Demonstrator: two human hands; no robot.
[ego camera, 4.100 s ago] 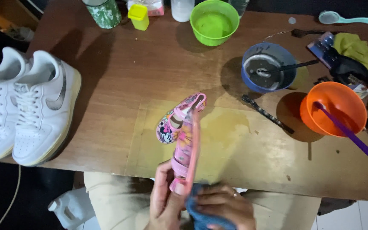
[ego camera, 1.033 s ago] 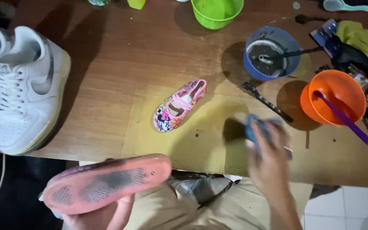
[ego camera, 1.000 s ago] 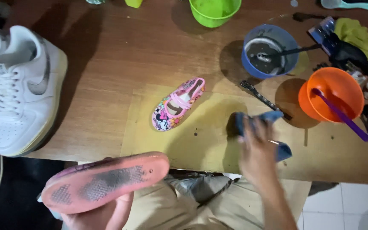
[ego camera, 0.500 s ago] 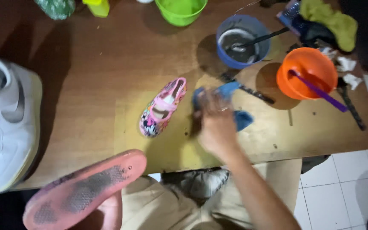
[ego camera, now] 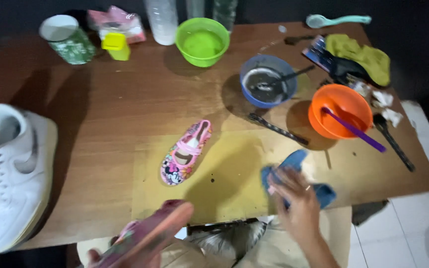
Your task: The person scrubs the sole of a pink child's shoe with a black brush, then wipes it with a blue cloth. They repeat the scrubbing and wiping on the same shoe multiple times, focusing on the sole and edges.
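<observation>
My right hand [ego camera: 296,198] presses a blue cloth [ego camera: 294,176] flat on the yellowish patch of the wooden table [ego camera: 125,114], near its front edge. My left hand [ego camera: 120,248] holds a small pink shoe [ego camera: 147,238] low at the bottom of the view, sole side towards me and blurred. Its partner, a pink patterned child's shoe [ego camera: 184,154], lies on the table to the left of the cloth, apart from both hands.
An orange bowl [ego camera: 336,111] with a purple brush, a blue bowl [ego camera: 266,82] and a green bowl [ego camera: 202,39] stand at the back right. A white sneaker [ego camera: 8,173] fills the left edge. A dark brush [ego camera: 276,129], a green can [ego camera: 68,39] and rags lie around.
My right hand with the blue cloth has come back down and to the right onto the table's front. My left hand has brought the pink shoe closer to the middle.
</observation>
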